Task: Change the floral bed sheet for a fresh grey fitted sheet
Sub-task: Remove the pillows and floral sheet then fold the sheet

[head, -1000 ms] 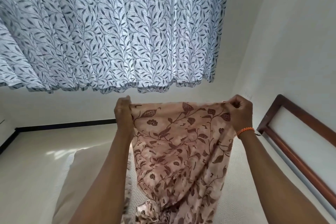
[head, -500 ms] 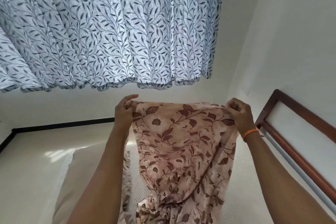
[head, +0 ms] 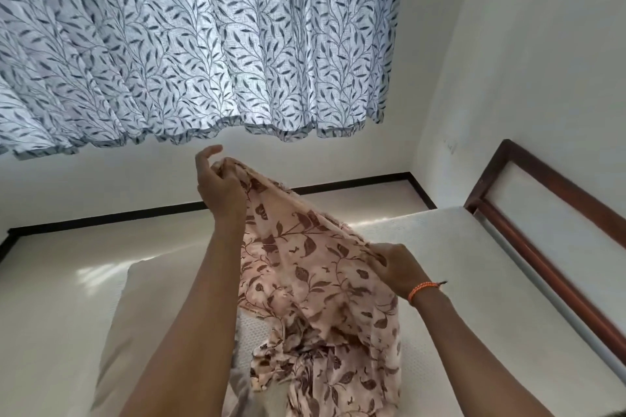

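While the left hand point(head: 220, 184) is raised high with its fingers curled round one corner of the floral sheet point(head: 315, 281), the right hand point(head: 398, 269) sits lower and nearer the body, pinching the sheet's top edge between thumb and fingers. That edge runs taut on a slant from the upper hand down to the lower one. Below it the sheet hangs in loose folds, and its bottom end lies bunched on the mattress point(head: 457, 264), between the two forearms. An orange bracelet point(head: 423, 289) circles the right wrist.

Left of the sheet a pale pillow point(head: 149, 325) lies on the bed, partly hidden by the left forearm. White textured mattress shows bare to the right of the sheet. At far right a dark wooden headboard point(head: 542, 247) stands against the white wall. A white curtain point(head: 189, 44) printed with grey leaves fills the upper part of the view, above a dark skirting strip point(head: 101, 218) along the floor's edge.
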A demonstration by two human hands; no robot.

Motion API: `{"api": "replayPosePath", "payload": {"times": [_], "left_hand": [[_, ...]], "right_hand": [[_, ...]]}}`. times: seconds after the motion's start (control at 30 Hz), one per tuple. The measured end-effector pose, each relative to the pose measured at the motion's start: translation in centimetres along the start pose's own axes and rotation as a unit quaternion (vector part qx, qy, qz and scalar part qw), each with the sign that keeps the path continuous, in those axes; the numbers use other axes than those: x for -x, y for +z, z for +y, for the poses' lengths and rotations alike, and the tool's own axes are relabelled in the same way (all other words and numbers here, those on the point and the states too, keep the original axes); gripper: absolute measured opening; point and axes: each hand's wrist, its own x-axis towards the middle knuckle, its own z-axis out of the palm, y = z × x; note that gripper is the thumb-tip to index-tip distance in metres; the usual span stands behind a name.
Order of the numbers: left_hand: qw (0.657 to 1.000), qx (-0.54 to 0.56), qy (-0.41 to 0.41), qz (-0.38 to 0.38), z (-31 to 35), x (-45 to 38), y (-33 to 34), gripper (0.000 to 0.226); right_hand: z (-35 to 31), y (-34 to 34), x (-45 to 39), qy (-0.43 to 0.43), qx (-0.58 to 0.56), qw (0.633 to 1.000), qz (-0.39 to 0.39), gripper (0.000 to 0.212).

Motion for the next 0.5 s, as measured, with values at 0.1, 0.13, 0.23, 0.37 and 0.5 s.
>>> {"api": "replayPosePath", "payload": {"times": [0.1, 0.13, 0.23, 0.37, 0.5], "left_hand": [[1.0, 0.004, 0.017, 0.018, 0.5, 0.8, 0.4, 0.028], [1.0, 0.009, 0.02, 0.022, 0.7, 1.1, 0.5, 0.028], [0.999, 0.015, 0.028, 0.034, 1.2, 1.7, 0.9, 0.026], [0.998, 0.019, 0.044, 0.044, 1.9, 2.0, 1.1, 0.025], [0.997, 0.023, 0.03, 0.073, 2.6, 1.3, 1.0, 0.023]], "right_hand": [[1.5, 1.9, 0.6, 0.025, 0.026, 0.999, -0.04, 0.044], [2.0, 2.3, 0.8, 0.044, 0.034, 0.997, -0.056, 0.046], [3.1, 3.0, 1.7, 0.122, 0.048, 0.987, -0.093, 0.05], [3.5, 3.7, 3.1, 0.212, 0.019, 0.972, -0.104, 0.063], [3.9, 2.8, 4.0, 0.224, -0.004, 0.966, -0.127, 0.075]]}}
